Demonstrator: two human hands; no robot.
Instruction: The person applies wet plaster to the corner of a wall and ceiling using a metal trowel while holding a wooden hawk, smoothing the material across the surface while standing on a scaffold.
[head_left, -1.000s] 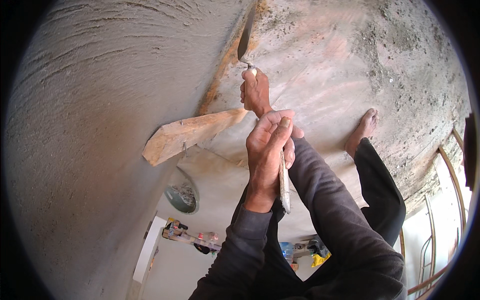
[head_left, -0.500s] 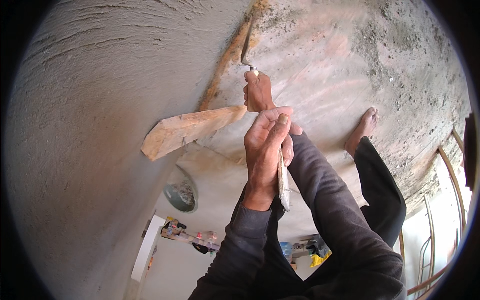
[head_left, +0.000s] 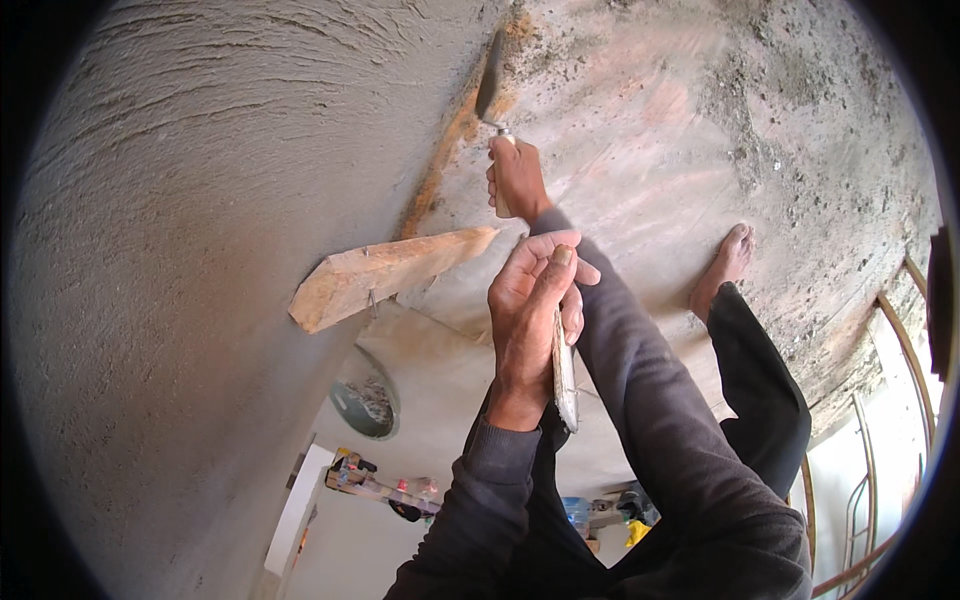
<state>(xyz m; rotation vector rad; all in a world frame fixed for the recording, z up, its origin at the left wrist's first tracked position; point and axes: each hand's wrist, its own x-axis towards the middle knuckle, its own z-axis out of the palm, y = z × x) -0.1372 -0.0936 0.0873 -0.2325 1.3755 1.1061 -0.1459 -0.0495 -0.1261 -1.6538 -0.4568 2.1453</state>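
My right hand [head_left: 517, 178] is closed on the pale handle of a pointing trowel [head_left: 489, 78], whose dark blade lies along the orange-stained seam [head_left: 437, 171] beside the grey plastered wall [head_left: 170, 200]. Lower and nearer, my left hand [head_left: 525, 320], fingers curled, grips a narrow plaster-crusted flat tool [head_left: 564, 380] seen nearly edge-on; most of it is hidden. Just left of both hands a rough wooden board [head_left: 370, 274] with nails in it juts from the wall.
A green tub [head_left: 365, 395] with grey material sits below the board. My bare foot [head_left: 728, 262] is on the right on the speckled, pale surface [head_left: 640, 130]. Wooden poles [head_left: 905, 350] stand at the right edge; a shelf of small items [head_left: 395, 490] shows at the bottom.
The trowel and my right hand have shifted slightly, with more of the dark sleeve showing. My left hand has dropped a little relative to half a second ago, still gripping its tool.
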